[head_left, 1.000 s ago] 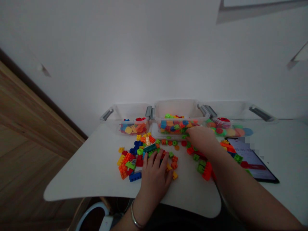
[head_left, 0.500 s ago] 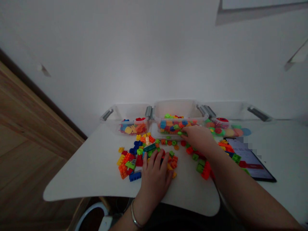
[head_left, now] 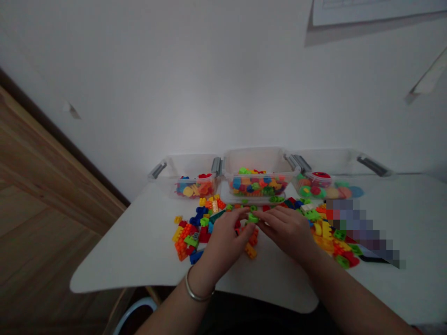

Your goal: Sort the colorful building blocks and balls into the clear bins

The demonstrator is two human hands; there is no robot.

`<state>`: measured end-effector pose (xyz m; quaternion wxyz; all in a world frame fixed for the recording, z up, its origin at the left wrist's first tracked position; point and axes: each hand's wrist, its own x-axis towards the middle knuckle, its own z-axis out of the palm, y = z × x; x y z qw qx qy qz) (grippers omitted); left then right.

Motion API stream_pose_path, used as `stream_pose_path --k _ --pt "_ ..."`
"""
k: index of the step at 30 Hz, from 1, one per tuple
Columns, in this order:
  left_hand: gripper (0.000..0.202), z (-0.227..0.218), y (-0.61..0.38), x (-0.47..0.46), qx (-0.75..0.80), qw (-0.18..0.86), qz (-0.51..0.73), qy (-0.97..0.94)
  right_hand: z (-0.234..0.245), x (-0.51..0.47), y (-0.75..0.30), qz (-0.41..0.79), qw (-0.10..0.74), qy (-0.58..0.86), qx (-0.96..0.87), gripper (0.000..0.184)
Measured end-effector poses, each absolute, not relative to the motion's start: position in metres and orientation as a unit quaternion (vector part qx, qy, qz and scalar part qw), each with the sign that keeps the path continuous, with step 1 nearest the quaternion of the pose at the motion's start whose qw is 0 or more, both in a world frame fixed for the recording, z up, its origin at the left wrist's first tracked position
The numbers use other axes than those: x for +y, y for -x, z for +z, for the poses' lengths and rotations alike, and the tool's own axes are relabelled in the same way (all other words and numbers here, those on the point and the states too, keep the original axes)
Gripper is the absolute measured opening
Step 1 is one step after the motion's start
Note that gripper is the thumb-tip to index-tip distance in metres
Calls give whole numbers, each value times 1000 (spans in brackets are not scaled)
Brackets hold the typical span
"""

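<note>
Both my hands meet over the middle of the white table (head_left: 139, 251). My left hand (head_left: 226, 239) and my right hand (head_left: 286, 230) pinch a small green building block (head_left: 252, 217) between their fingertips. Below the hands lie orange blocks (head_left: 250, 250). A heap of coloured blocks (head_left: 195, 228) spreads to the left of my left hand. Another heap of blocks (head_left: 328, 232) lies to the right of my right hand. I wear a metal bangle (head_left: 195, 292) on the left wrist.
Three clear plastic bins stand along the back of the table: a left bin (head_left: 190, 174), a middle bin (head_left: 258, 160) full of blocks, and a right bin (head_left: 335, 163) with round coloured pieces. A blurred-out flat device (head_left: 363, 230) lies at the right. A wooden panel (head_left: 42, 186) borders the left.
My right hand came back from the middle bin toward me and met my left hand, which lifted off the pile. Both now hold a green block. The view shifted slightly.
</note>
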<state>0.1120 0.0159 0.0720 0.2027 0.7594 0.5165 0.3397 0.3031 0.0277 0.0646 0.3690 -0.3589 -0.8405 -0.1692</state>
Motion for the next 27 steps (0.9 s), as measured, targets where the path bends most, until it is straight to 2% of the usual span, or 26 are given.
stream_pose_path --k 3,9,14,18,20,23,27 --pt "21 70 -119 26 514 235 344 -750 60 28 -302 -172 386 345 -838 20" --pt "18 72 -118 37 525 237 338 -744 53 35 -304 -131 380 389 -829 16" --pt "25 104 -82 49 555 36 311 -771 48 36 -306 -132 343 405 -837 20" --pt "26 135 -39 73 584 -103 357 -721 47 37 -305 -135 294 399 -858 23" --pt "28 144 -21 92 621 -87 403 -666 45 38 -305 -117 266 409 -865 23" --pt "35 148 -2 119 645 0 439 -626 43 39 -305 -78 207 448 -866 23" --pt "36 141 6 138 700 41 328 -633 44 40 -305 -26 138 476 -868 24"
